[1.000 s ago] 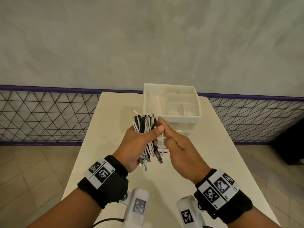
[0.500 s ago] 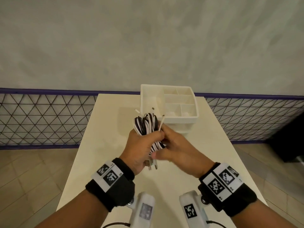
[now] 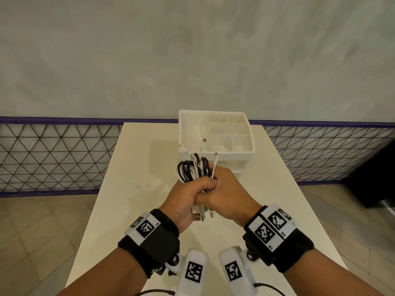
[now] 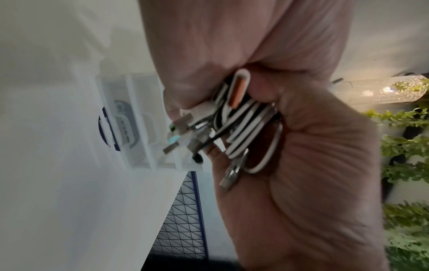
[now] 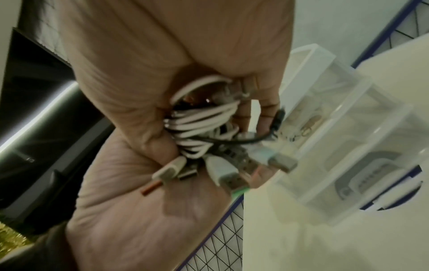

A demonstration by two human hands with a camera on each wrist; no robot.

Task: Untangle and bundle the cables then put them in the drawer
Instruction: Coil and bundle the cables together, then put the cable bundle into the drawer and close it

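A bundle of black and white cables (image 3: 193, 169) is held upright above the table, loops on top, USB plugs (image 3: 201, 215) hanging below. My left hand (image 3: 188, 196) grips the bundle from the left with its fingers curled round it. From the right my right hand (image 3: 226, 192) wraps the same bundle, pressed against the left hand. In the wrist views the cables (image 4: 241, 119) (image 5: 204, 126) are squeezed between both palms. A white drawer organiser (image 3: 215, 133) stands just behind the hands; its clear drawers (image 5: 343, 135) are shut.
The cream table (image 3: 149, 167) is narrow, with edges close at left and right. A mesh fence (image 3: 53, 154) and a grey wall lie behind it. Something dark (image 3: 376, 178) stands on the floor at the right.
My right hand has gone from pinching a loose white cable end to closing round the bundle beside the left hand. Both hands have shifted slightly toward me.
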